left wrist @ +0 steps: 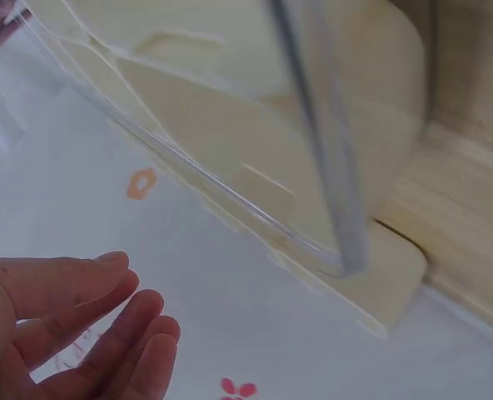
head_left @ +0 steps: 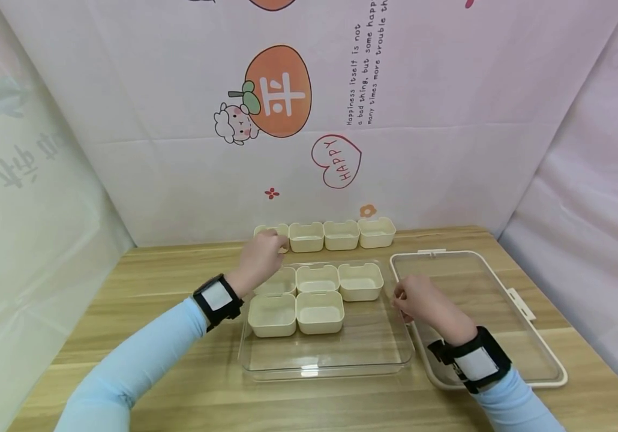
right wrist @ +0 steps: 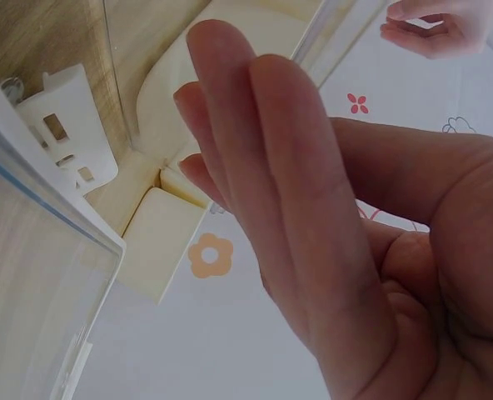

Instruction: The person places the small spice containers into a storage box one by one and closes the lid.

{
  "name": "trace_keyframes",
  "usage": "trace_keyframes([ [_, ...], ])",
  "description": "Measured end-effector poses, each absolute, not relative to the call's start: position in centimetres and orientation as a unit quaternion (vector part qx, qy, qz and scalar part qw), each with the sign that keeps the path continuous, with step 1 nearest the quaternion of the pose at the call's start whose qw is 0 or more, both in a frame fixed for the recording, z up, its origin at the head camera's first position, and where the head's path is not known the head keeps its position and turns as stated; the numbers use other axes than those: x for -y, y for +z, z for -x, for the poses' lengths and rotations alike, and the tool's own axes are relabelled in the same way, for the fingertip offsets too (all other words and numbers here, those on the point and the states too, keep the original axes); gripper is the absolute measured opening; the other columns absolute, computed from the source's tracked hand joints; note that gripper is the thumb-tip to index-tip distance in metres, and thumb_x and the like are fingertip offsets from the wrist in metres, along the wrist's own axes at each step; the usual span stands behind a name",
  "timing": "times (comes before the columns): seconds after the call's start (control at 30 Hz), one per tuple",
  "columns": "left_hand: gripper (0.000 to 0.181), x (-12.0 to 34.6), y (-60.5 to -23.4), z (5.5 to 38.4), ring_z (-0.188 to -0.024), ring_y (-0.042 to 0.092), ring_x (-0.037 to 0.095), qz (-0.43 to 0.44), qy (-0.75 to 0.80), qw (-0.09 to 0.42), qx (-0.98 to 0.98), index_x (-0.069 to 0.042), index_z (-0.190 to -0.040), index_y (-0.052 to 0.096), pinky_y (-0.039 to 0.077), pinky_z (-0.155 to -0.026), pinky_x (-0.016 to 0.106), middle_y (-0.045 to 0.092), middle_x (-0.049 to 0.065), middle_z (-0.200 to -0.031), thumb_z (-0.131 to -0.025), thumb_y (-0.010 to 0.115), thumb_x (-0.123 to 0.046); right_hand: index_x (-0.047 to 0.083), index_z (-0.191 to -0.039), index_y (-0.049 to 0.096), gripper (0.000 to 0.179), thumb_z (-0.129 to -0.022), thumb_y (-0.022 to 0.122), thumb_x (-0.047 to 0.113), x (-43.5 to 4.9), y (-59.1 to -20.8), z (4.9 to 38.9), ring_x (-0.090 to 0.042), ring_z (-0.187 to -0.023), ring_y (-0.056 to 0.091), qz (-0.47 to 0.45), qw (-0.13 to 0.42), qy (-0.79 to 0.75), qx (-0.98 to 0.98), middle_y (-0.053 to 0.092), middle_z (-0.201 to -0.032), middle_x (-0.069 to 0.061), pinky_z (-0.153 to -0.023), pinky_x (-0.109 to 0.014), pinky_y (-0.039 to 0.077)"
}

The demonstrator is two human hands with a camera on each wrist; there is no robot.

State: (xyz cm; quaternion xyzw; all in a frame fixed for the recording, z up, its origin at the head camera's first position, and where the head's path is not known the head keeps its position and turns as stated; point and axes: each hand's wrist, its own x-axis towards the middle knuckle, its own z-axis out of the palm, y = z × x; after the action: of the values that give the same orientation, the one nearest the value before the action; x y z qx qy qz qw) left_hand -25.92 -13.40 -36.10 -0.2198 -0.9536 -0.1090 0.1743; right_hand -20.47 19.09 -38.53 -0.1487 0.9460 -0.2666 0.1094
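My left hand [head_left: 260, 258] is over the back left of the clear plastic box [head_left: 368, 354], overlapping the leftmost cream cup [head_left: 262, 229] of the back row in the head view. In the left wrist view, the fingers [left wrist: 151, 367] are loosely bent, with nothing between them and the thumb. Several cream cups stand inside the box, among them a front cup [head_left: 320, 313] and a back right cup [head_left: 361, 283]. Between the box's right wall and the lid [head_left: 482, 300] hovers my right hand [head_left: 428, 303]. Its fingers [right wrist: 305, 167] are nearly straight and hold nothing in the right wrist view.
Behind the box, more cream cups [head_left: 341, 236] line up along the table's back edge against the printed cloth [head_left: 190, 180]. The clear lid lies on the wooden table [head_left: 179, 384] at right, with a white rim and a side clip [head_left: 521, 304]. Cloth also hangs at both sides.
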Motion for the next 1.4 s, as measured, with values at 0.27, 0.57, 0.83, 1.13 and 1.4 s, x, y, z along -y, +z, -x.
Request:
trace_keyframes([
  [0.27, 0.022, 15.2, -36.5, 28.9, -0.089, 0.063, 0.028, 0.183, -0.115, 0.131, 0.968, 0.000, -0.099, 0.070, 0.054, -0.074, 0.034, 0.066, 0.013, -0.093, -0.080, 0.061, 0.008, -0.009, -0.090, 0.065, 0.012, -0.087, 0.059, 0.001, -19.2, -38.4, 20.4, -0.012, -0.052, 0.063, 0.164, 0.103, -0.263, -0.945, 0.067, -0.069, -0.014, -0.051, -0.025, 0.052],
  [0.57, 0.029, 16.8, -37.2, 31.6, -0.091, 0.063, 0.029, 0.193, -0.082, 0.112, 0.971, 0.000, -0.098, 0.070, 0.054, -0.072, 0.034, 0.066, 0.014, -0.095, -0.076, 0.056, 0.014, -0.009, -0.089, 0.066, 0.013, -0.087, 0.059, 0.001, -19.0, -38.4, 20.4, -0.011, -0.051, 0.061, 0.167, 0.096, -0.266, -0.944, 0.066, -0.066, -0.011, -0.050, -0.023, 0.051],
  [0.83, 0.026, 17.5, -38.1, 33.0, -0.094, 0.062, 0.030, 0.202, -0.076, 0.095, 0.972, 0.001, -0.099, 0.069, 0.053, -0.079, 0.037, 0.066, 0.015, -0.097, -0.076, 0.061, 0.011, -0.009, -0.090, 0.066, 0.012, -0.087, 0.060, 0.001, -19.1, -38.5, 20.4, -0.011, -0.051, 0.062, 0.158, 0.097, -0.268, -0.945, 0.066, -0.067, -0.010, -0.050, -0.023, 0.052],
  [1.13, 0.026, 18.0, -39.3, 33.7, -0.101, 0.063, 0.031, 0.197, -0.066, 0.067, 0.976, 0.000, -0.104, 0.069, 0.052, -0.086, 0.038, 0.068, 0.016, -0.106, -0.081, 0.061, 0.009, -0.008, -0.093, 0.066, 0.013, -0.087, 0.061, 0.002, -19.0, -38.3, 20.4, -0.013, -0.053, 0.062, 0.141, 0.107, -0.270, -0.946, 0.067, -0.072, -0.012, -0.051, -0.025, 0.052],
  [1.4, 0.028, 17.9, -40.1, 34.0, -0.099, 0.064, 0.029, 0.193, -0.085, 0.059, 0.976, -0.001, -0.103, 0.071, 0.052, -0.085, 0.039, 0.069, 0.015, -0.105, -0.084, 0.055, 0.011, -0.009, -0.093, 0.066, 0.013, -0.086, 0.062, 0.002, -19.0, -38.4, 20.3, -0.013, -0.052, 0.063, 0.135, 0.102, -0.280, -0.945, 0.067, -0.073, -0.014, -0.050, -0.024, 0.052],
])
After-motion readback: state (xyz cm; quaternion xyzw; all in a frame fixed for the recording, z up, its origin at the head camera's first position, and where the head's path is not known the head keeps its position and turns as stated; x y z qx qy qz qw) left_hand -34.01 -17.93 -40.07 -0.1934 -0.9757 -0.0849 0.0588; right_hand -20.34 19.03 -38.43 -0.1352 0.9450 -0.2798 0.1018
